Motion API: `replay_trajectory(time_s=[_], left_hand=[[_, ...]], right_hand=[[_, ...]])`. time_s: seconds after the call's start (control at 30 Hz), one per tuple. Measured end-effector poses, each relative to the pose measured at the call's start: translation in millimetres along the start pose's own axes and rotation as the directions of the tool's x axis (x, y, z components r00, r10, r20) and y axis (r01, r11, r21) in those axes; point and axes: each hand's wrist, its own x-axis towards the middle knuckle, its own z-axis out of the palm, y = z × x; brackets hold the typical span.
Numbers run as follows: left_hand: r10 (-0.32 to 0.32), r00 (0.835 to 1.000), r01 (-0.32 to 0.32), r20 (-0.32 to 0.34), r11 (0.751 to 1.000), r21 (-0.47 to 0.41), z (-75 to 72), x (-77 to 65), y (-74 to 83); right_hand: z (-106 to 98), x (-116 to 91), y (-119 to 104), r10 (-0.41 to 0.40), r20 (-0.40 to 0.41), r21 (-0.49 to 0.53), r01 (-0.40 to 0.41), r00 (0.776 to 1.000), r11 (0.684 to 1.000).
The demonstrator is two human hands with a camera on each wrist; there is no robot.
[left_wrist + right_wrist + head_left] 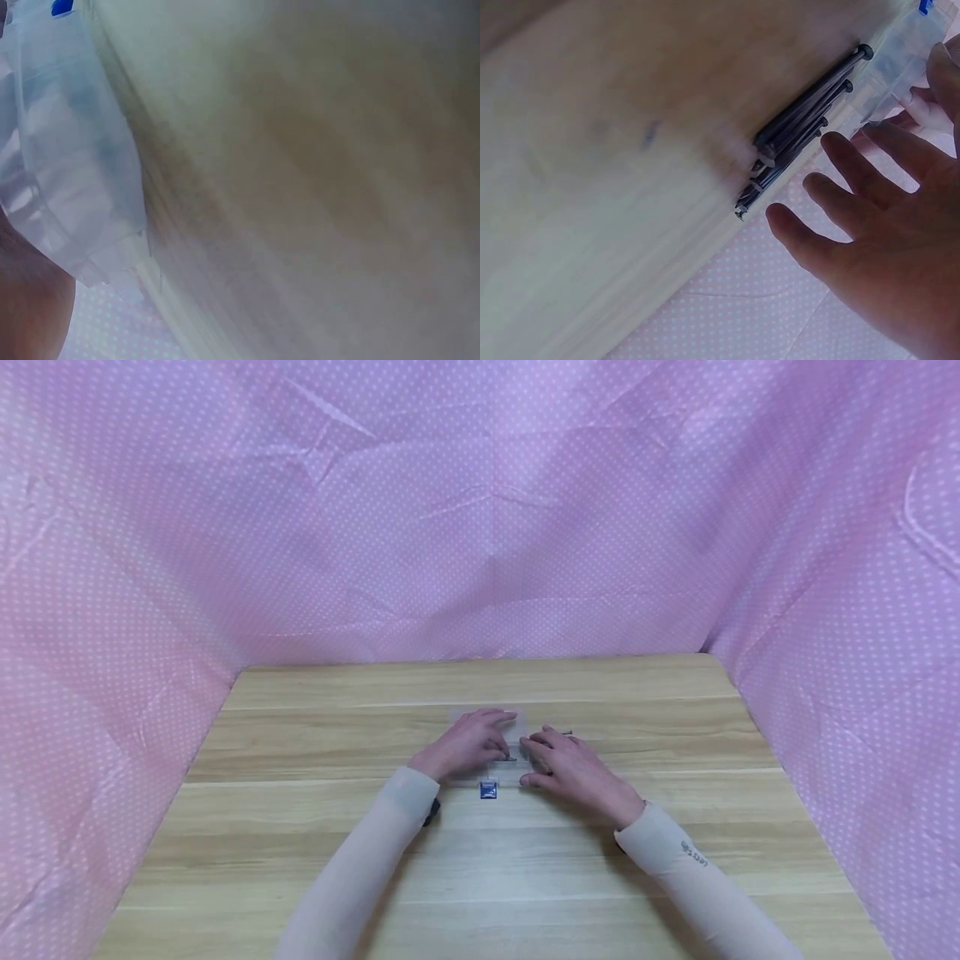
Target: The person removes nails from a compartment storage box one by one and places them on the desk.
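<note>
A clear plastic compartment box (507,774) with a blue latch or tag (488,790) at its near side lies mid-table. My left hand (467,745) reaches over it from the left, fingers bent down. A thin dark nail-like piece (511,759) shows at those fingertips; whether they pinch it cannot be told. My right hand (579,774) is at the box's right side, its fingers spread and loosely bent, as the right wrist view shows. Several dark nails (810,105) lie together on the table near these fingers. In the left wrist view the clear box (71,142) fills the left side, and the fingertips are hidden.
Both hands work over a light wood-grain table (300,835). Pink dotted cloth (480,527) hangs round its back and sides. One nail end (567,732) shows just beyond the right hand.
</note>
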Motion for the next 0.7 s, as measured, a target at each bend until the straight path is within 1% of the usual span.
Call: replay_trajectory(time_s=[0.07,0.2,0.27,0.43,0.63,0.7], left_hand=[[-0.002,1.000,0.002,-0.005,1.000,-0.008,-0.3,-0.9,1.4],[0.015,1.000,-0.015,-0.024,1.000,-0.027,-2.5,-2.3,5.4],[0.029,0.999,-0.030,-0.030,0.999,-0.032,-4.2,-2.4,5.6],[0.039,0.999,-0.041,-0.034,0.997,-0.062,-7.0,-3.0,5.5],[0.073,0.993,-0.083,-0.092,0.990,-0.115,-9.2,-4.2,4.9],[0.066,0.992,-0.081,-0.111,0.988,-0.134,-10.2,-6.4,6.3]], right_hand=[[0,-1,0,0.002,0.005,0.002,-0.002,1.000,1.000],[-1,-3,0,-0.001,0.010,0.005,0.001,1.000,1.000],[-1,-3,0,-0.003,0.007,0.001,0.003,1.000,1.000],[-1,-2,0,-0.011,-0.003,0.003,0.011,1.000,1.000],[-2,-2,-2,-0.013,-0.012,0.012,0.013,1.000,1.000],[-3,-2,-3,-0.008,-0.008,0.017,0.008,1.000,1.000]])
